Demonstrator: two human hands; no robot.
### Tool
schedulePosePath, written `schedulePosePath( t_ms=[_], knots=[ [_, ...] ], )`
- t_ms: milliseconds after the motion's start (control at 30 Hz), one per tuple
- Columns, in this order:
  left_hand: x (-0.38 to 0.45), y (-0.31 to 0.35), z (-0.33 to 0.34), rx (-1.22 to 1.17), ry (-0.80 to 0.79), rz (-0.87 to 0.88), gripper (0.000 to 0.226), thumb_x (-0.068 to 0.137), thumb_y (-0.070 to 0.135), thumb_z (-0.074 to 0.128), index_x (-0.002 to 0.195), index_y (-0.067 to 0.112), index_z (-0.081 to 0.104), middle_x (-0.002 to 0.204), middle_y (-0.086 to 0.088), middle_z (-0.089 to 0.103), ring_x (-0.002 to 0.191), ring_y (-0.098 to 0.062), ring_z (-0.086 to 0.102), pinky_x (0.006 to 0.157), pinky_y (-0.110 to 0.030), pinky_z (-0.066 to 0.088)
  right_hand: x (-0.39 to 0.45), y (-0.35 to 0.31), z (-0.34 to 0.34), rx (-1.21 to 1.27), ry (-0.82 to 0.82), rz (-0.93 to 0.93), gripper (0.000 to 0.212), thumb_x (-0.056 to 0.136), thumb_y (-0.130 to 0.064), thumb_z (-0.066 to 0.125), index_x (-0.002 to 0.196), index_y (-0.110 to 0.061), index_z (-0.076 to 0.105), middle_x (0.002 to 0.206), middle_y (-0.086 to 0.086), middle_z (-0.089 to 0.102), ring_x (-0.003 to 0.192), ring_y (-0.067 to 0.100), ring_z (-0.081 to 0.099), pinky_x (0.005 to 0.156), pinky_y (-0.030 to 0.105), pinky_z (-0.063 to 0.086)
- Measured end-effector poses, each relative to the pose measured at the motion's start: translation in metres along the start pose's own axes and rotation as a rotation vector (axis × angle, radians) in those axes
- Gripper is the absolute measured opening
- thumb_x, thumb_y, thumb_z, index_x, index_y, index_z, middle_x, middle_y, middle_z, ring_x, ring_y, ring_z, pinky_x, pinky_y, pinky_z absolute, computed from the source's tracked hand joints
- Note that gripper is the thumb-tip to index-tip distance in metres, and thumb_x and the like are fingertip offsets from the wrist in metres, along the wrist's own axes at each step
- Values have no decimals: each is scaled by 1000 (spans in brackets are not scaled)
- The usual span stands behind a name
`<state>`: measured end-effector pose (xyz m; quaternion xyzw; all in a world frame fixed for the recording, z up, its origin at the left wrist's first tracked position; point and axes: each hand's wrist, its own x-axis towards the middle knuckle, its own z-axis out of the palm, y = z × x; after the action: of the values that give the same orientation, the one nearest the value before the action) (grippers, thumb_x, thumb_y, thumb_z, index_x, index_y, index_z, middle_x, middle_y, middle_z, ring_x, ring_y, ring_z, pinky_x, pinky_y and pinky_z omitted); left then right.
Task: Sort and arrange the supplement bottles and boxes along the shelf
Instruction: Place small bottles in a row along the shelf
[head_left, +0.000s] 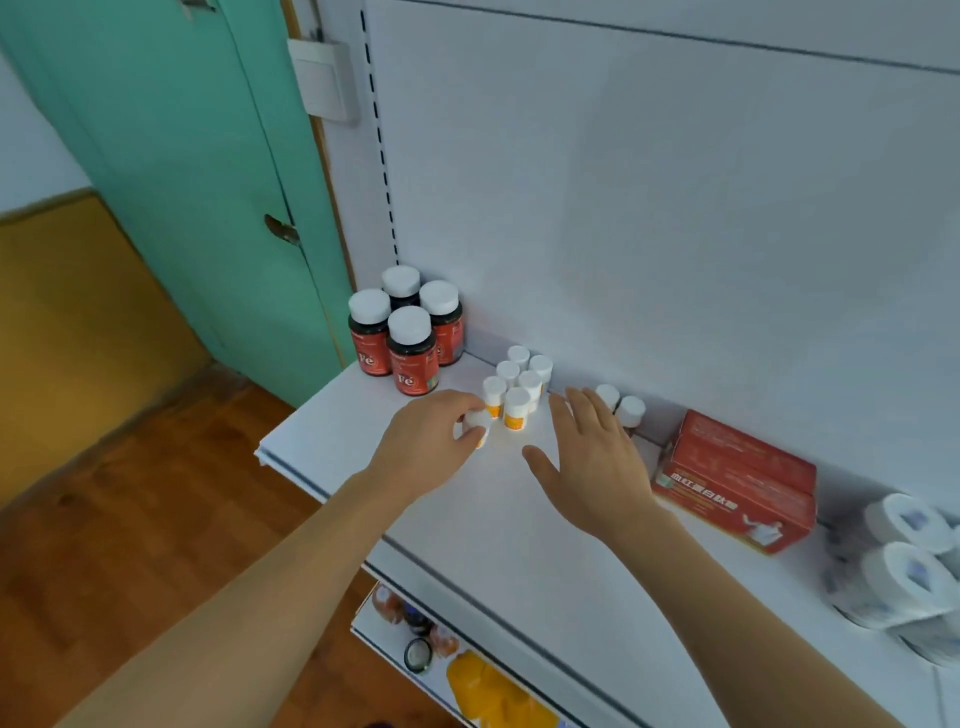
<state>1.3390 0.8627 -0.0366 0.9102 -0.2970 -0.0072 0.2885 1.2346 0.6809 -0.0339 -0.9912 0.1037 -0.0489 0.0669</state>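
Note:
My left hand (426, 441) grips a small white bottle with an orange label (478, 423) on the white shelf (363, 415), just in front of a cluster of several like bottles (519, 384). My right hand (592, 457) hovers open, fingers spread, to the right of that cluster. Two more small white-capped bottles (621, 405) stand behind its fingertips. Several dark bottles with red "Fe" labels and white caps (410, 332) stand at the shelf's back left corner. A red box (737, 483) lies to the right.
White rolls (904, 561) lie at the shelf's far right. A lower shelf (415, 644) holds jars and yellow packages. A green door (208, 182) and wooden floor lie to the left. The shelf's back panel is white.

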Motion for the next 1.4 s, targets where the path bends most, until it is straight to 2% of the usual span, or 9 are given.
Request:
schedulePosePath(
  t_ms=[167,367,600,700,900,1100,1233,1333,1400],
  knots=[
    [24,-25,8,-30,-52,123,31,91,25,64,121,21,64,117,7,65,96,-15,62,82,-24,48,9,-18,6,-7,26,101,69,94,-51,49,146,-7,38,151,13,39,144,32,28,115,45,32],
    [36,-43,9,-91,-136,291,31,88,17,63,119,20,63,116,5,63,90,-15,62,80,-32,52,1,-45,12,-39,45,277,69,95,-51,48,146,-6,38,152,14,38,145,33,26,117,43,25],
    [42,-47,14,-115,-112,410,21,86,12,62,108,15,63,107,0,61,86,-21,60,71,-40,52,-15,-68,16,-5,59,395,69,97,-51,45,150,-8,32,157,13,31,148,30,18,121,41,20],
    [45,-45,17,-79,-85,431,17,87,14,61,105,14,61,105,-2,60,86,-25,59,67,-42,51,-21,-69,14,2,45,438,70,98,-53,41,152,-13,26,160,7,23,150,26,10,121,38,16],
    [45,-43,19,-46,-74,433,17,87,17,64,103,14,60,105,-4,59,82,-28,60,62,-38,49,-26,-67,12,-11,64,451,68,97,-51,45,151,-11,30,157,5,29,149,24,14,119,35,19],
    [44,-42,16,37,-85,419,28,88,25,63,115,20,56,110,-2,55,83,-26,61,58,-35,50,-20,-66,11,-2,46,459,69,97,-51,45,151,-11,30,158,7,28,149,27,14,121,39,20],
    [42,-39,10,49,-37,410,38,86,30,67,120,20,54,110,-3,57,90,-27,60,62,-37,52,-18,-63,6,-6,48,466,68,97,-51,44,151,-13,29,159,7,25,150,26,12,120,38,18],
    [44,-35,6,102,53,484,32,86,30,65,114,15,59,104,-5,58,89,-29,58,69,-41,49,-23,-61,2,-20,87,480,66,96,-51,46,148,-14,34,156,8,32,148,26,18,120,42,25],
    [45,-26,5,123,102,552,32,88,31,63,114,13,60,107,-5,59,93,-29,56,75,-41,47,-30,-60,-2,-26,105,507,65,96,-51,45,148,-14,34,156,9,32,148,27,19,119,43,25]
  ],
)
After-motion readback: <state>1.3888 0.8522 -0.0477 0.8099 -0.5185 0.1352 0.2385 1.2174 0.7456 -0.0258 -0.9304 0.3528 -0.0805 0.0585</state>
